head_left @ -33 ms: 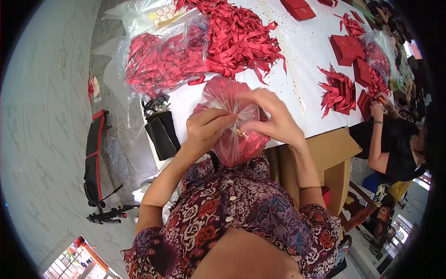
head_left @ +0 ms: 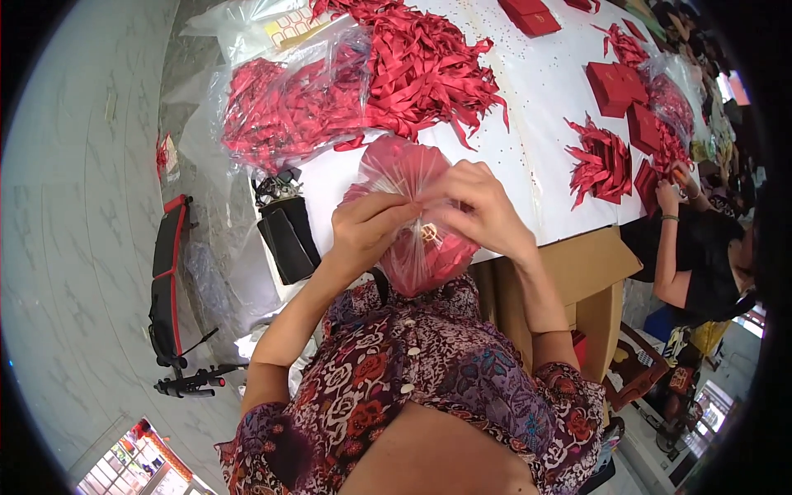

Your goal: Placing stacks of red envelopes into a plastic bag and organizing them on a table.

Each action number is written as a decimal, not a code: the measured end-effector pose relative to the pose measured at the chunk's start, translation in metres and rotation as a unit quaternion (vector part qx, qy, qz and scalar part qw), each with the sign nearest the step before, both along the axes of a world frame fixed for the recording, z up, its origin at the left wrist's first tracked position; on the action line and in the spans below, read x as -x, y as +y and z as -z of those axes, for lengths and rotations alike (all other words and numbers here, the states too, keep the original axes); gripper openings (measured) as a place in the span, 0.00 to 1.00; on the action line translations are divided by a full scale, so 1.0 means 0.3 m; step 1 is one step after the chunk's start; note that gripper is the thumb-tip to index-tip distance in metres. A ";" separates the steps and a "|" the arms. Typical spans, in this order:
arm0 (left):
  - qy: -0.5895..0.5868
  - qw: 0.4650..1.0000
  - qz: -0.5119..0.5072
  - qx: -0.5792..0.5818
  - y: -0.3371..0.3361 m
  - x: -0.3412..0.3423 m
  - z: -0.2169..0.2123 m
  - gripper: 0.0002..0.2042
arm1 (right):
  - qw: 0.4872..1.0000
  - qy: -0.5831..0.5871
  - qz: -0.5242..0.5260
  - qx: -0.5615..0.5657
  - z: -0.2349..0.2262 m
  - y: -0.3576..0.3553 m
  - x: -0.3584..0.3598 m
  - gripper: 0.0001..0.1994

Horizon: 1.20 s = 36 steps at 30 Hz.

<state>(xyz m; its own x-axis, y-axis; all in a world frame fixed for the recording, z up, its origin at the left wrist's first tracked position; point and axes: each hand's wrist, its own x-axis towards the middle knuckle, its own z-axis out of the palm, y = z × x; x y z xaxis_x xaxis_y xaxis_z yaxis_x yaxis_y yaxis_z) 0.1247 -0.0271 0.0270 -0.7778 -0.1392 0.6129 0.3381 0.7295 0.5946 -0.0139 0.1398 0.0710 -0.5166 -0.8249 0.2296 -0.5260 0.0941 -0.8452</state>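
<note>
A clear plastic bag [head_left: 417,260] holding red things with a gold mark bulges in front of me at the table's near edge. Its neck is gathered into tight pleats at the middle. My left hand [head_left: 363,227] pinches that gather from the left. From the right, my right hand [head_left: 483,206] is closed at the same spot, thumb and fingers together on the plastic. The fingertips of both hands nearly meet there, and the exact contents of the bag are hard to make out through the film.
Red ribbons [head_left: 429,66] lie heaped beyond the bag, some inside clear plastic [head_left: 297,111]. A black pouch [head_left: 287,239] sits left. Red boxes [head_left: 615,89] and a ribbon bundle [head_left: 601,165] lie right. An open carton [head_left: 586,268] stands beside me; a co-worker's arm [head_left: 672,247] reaches in.
My right hand, whose thumb and fingers were spread around the gathered neck, has closed onto it. The gold mark shows more fully now. My left hand keeps its place.
</note>
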 end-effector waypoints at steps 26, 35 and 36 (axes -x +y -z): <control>-0.174 0.829 -0.031 -0.530 -0.211 -0.144 0.400 0.32 | 0.972 -0.139 0.177 0.065 0.436 0.268 -0.274 0.49; -0.249 0.802 -0.038 -0.541 -0.118 -0.045 0.403 0.31 | 0.872 -0.338 0.303 0.181 0.441 0.077 -0.155 0.36; -0.288 0.850 -0.102 -0.429 -0.122 -0.056 0.379 0.31 | 0.872 -0.338 0.303 0.180 0.403 0.084 -0.113 0.36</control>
